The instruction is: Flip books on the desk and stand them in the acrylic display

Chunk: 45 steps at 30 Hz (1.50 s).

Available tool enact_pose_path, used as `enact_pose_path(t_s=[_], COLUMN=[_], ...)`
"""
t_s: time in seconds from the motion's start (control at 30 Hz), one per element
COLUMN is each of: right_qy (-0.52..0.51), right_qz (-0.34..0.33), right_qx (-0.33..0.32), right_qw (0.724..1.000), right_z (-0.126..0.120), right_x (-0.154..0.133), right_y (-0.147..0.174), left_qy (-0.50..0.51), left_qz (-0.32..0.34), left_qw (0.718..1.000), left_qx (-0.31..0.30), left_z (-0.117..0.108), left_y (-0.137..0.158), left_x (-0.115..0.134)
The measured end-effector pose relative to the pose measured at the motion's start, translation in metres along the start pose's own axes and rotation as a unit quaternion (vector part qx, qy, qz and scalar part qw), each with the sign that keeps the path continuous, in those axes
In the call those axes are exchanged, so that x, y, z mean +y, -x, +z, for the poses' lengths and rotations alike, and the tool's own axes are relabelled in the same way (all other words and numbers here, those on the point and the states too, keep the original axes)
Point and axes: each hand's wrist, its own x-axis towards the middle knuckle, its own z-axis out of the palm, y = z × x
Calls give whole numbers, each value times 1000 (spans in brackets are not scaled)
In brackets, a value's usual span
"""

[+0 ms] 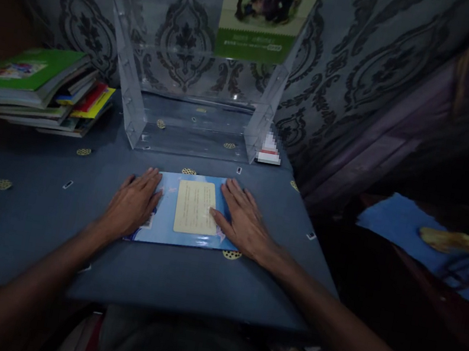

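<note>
A light blue book (165, 212) lies closed and flat on the table near its front edge. Its upper face carries a pale yellow panel with lines of text, too small to read. On the book's left end rests my left hand (133, 200), open, palm down. My right hand (247, 222) lies open over the right end, its thumb reaching onto the yellow panel. Neither hand is wrapped around anything. Just behind the book stands a clear plastic rack (130, 113) with stepped sides.
A stack of books (31, 72) with a green one on top sits at the back left. Against the patterned wall hangs a green-bordered poster (252, 43). A small blurred white object (269, 150) stands beside the rack. Blue cloth (402, 221) lies beyond the table's right edge (321, 250).
</note>
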Motion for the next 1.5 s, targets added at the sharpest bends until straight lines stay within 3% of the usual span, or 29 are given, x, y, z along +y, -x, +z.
enact_pose_path(t_s=[0.17, 0.33, 0.53, 0.63, 0.77, 0.9, 1.1, 1.2, 1.33, 1.5], right_qy=[-3, 1, 4, 2, -10, -70, -178, -268, -432, -595], right_qz=[-42, -95, -107, -125, -142, -159, -128, -104, -25, 97], right_qx=[-10, -8, 41, 46, 46, 26, 45, 53, 59, 110], right_qw=[999, 995, 993, 991, 989, 984, 975, 956, 899, 791], right_z=[-8, -11, -13, -17, -23, -22, -17, -18, -23, -29], right_x=[1, 3, 6, 5, 9, 24, 48, 51, 40, 11], right_y=[41, 68, 62, 56, 53, 46, 19, 4, -13, -34], left_qy=[-66, -56, -85, -132, -186, -168, -42, 25, 92, 178], left_qz=[30, 189, 229, 291, 353, 376, 327, 305, 238, 87], left_qw=[997, 980, 967, 941, 901, 893, 919, 932, 951, 962], left_qx=[27, 40, 67, 112, 172, 180, 216, 196, 175, 188], left_z=[-7, -4, 9, 11, 4, -7, 1, -8, -43, -80], left_y=[4, 22, 29, 27, 25, 24, 34, 34, 25, 15], left_x=[6, 36, 49, 47, 49, 51, 37, 30, 31, 33])
